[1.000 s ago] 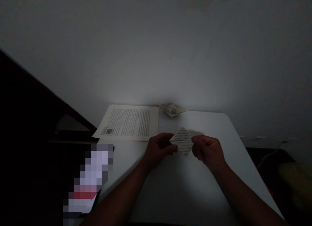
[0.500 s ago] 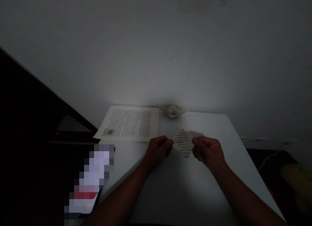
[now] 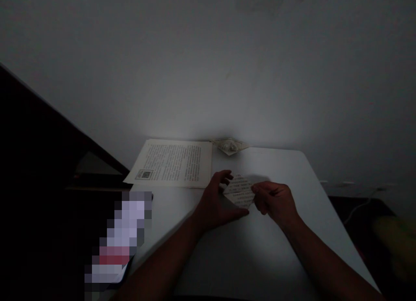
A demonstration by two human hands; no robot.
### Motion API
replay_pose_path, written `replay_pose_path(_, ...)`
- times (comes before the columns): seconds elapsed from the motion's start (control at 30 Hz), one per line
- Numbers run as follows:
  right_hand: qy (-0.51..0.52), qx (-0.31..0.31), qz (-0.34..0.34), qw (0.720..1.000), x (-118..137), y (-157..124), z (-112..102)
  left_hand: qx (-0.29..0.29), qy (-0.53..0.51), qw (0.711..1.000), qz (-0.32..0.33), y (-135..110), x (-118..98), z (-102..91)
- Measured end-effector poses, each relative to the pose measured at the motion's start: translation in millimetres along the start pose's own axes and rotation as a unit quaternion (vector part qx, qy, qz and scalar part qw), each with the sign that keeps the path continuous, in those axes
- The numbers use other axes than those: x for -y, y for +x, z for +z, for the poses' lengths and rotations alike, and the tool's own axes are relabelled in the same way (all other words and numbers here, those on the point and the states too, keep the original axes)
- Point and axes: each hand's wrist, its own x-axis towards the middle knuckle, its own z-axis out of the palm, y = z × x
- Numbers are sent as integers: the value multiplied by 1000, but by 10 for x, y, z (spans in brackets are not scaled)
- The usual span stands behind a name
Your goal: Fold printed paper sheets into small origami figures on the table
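A small folded piece of printed paper (image 3: 241, 191), diamond-shaped, is held just above the white table (image 3: 247, 253). My right hand (image 3: 274, 201) pinches its right corner with closed fingers. My left hand (image 3: 217, 201) has its fingers spread and curved around the paper's left side, thumb below it near the table and fingertips touching its upper left edge.
A printed sheet with a QR code (image 3: 172, 163) lies at the table's far left. A small folded paper object (image 3: 230, 145) sits at the far edge against the grey wall. A blurred-out item (image 3: 121, 238) and dark furniture stand left of the table.
My left hand let go of its pinch on the left corner and opened around the paper. The paper dropped slightly and tilted flatter; my right hand kept its grip.
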Motion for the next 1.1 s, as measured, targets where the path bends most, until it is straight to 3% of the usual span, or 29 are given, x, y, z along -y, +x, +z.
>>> replay_pose_path(0.2,-36,3,15,999,49,-9,27,57,83,993,64,21,42,9)
replay_pose_path(0.53,-67,16,28,997,85,-10,41,14,65,993,92,4,29,5)
replay_pose_path(1.1,-42,19,-14,999,104,-13,44,-38,45,989,137,18,25,-26)
